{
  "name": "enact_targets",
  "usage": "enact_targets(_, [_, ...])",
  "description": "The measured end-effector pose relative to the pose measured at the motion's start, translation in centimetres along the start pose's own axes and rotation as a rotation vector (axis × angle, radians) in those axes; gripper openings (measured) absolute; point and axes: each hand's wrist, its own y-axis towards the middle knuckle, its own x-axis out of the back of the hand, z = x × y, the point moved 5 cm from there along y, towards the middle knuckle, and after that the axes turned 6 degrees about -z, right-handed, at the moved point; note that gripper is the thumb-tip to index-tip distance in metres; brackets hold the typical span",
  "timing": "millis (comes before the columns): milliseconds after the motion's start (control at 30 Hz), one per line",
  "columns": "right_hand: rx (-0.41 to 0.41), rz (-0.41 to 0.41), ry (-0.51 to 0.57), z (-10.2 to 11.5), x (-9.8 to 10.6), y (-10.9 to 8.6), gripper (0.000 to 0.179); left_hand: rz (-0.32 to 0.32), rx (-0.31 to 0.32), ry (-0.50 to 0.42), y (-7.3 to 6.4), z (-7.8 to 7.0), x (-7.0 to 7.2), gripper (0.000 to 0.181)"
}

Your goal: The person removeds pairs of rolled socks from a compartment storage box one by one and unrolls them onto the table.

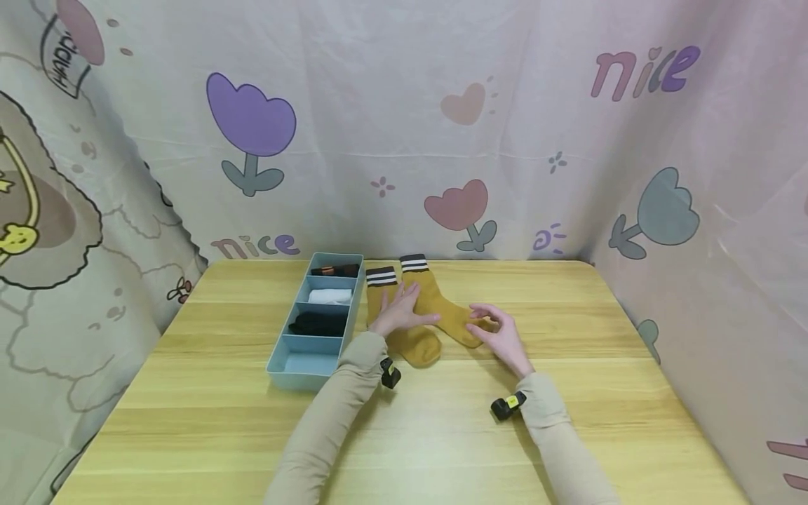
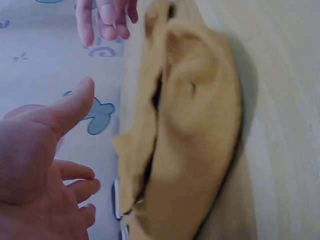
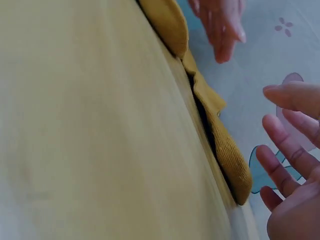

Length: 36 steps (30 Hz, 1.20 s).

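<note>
Two mustard-yellow socks with dark-and-white striped cuffs lie flat on the table, cuffs toward the back wall. My left hand [image 1: 400,312] is over the left sock [image 1: 421,348], its fingers spread and its thumb stretched toward the other sock. By the toe of the right sock [image 1: 437,300], my right hand [image 1: 503,338] has its fingers loosely bent, thumb apart from them. Neither hand holds anything. In the left wrist view a sock's toe [image 2: 200,100] fills the middle, beside my left palm. The right wrist view shows the fingers of my right hand parted above a sock toe [image 3: 232,167].
Left of the socks stands a blue divided box [image 1: 303,381], close to my left forearm. It holds a dark item with orange marks [image 1: 336,271], a white folded item [image 1: 330,297] and a black folded item [image 1: 318,324]. A printed cloth [image 1: 353,126] hangs behind the wooden table [image 1: 442,449].
</note>
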Motion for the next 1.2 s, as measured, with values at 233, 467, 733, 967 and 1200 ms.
enact_targets(233, [0.001, 0.026, 0.000, 0.8, 0.2, 0.1, 0.046, 0.028, -0.014, -0.054, -1.1, -0.8, 1.2, 0.094])
enact_targets(467, [0.022, 0.050, -0.064, 1.0, 0.2, 0.2, 0.048, 0.047, -0.021, -0.088, -2.6, -1.6, 3.3, 0.092])
enact_targets(733, [0.039, 0.081, -0.058, -0.8, -0.1, 1.2, 0.054, 0.044, 0.016, -0.171, -4.4, -1.4, 5.1, 0.091])
enact_targets(967, [0.032, 0.131, -0.001, -0.5, -0.5, 1.3, 0.059, -0.010, 0.031, -0.274, -6.0, -0.3, 6.2, 0.086])
enact_targets(1200, [0.044, 0.161, 0.017, -0.4, -1.1, 1.2, 0.059, -0.058, 0.048, -0.342, -8.8, 2.5, 7.5, 0.084])
